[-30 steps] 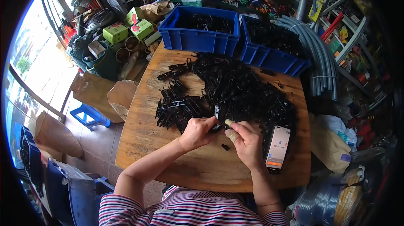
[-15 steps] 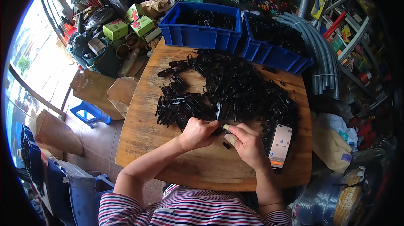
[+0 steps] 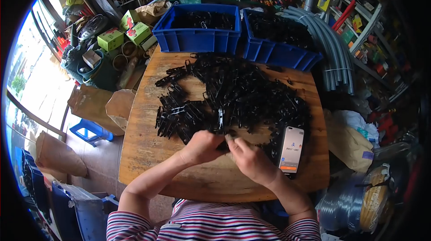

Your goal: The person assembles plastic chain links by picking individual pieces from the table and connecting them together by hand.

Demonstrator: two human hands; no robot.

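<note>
My left hand [image 3: 203, 147] is closed, and part of a black plastic piece [image 3: 220, 136] shows at its fingertips. The rest of that piece is hidden by the fingers. Against it, my right hand [image 3: 252, 160] pinches with thumb and forefinger. A small dark bit shows at those fingertips, too small to name. Just beyond both hands spreads a large heap of black plastic parts [image 3: 242, 84], narrow and clip-like. One part with a pale, shiny face [image 3: 221, 118] stands out above my left hand.
A lit phone [image 3: 291, 151] lies right of my right hand on the wooden table [image 3: 179, 182]. Two blue crates [image 3: 197, 41] of black parts stand at the far edge. Grey pipes [image 3: 332, 57] rise on the right; paper sacks [image 3: 96, 106] and a blue stool [image 3: 90, 132] are left.
My right hand has moved left, and its fingertips now meet my left hand at the black piece. The whole view has shifted slightly.
</note>
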